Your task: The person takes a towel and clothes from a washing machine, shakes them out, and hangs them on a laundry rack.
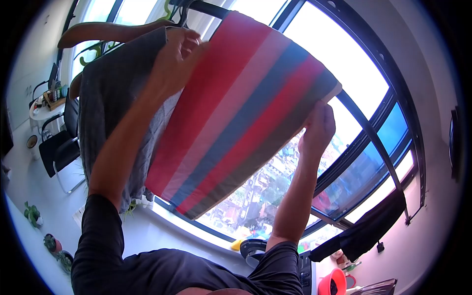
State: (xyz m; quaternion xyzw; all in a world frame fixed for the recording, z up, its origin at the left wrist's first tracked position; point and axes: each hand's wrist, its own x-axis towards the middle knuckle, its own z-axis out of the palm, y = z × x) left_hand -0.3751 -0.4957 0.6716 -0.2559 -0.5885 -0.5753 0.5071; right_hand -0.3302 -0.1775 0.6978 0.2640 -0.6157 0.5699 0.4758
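A striped cloth [231,113] in red, pink, blue and brown hangs spread over a dark rail [209,8] in front of me. My right hand [318,129] is closed on its right edge, below the upper right corner. Near the top of the cloth's left edge is my left hand [177,61], raised, with its fingers bent together at that edge. Its fingertips are partly hidden. Beside it, a grey garment [120,93] hangs just left of the striped cloth, partly behind my left forearm.
A wooden hanger [110,33] and green hangers [92,58] are at upper left. Large windows [351,44] stand behind the cloth. Dark clothing [366,228] hangs at lower right above a red bucket [333,282]. A black chair [61,152] and potted plants [33,214] are at left.
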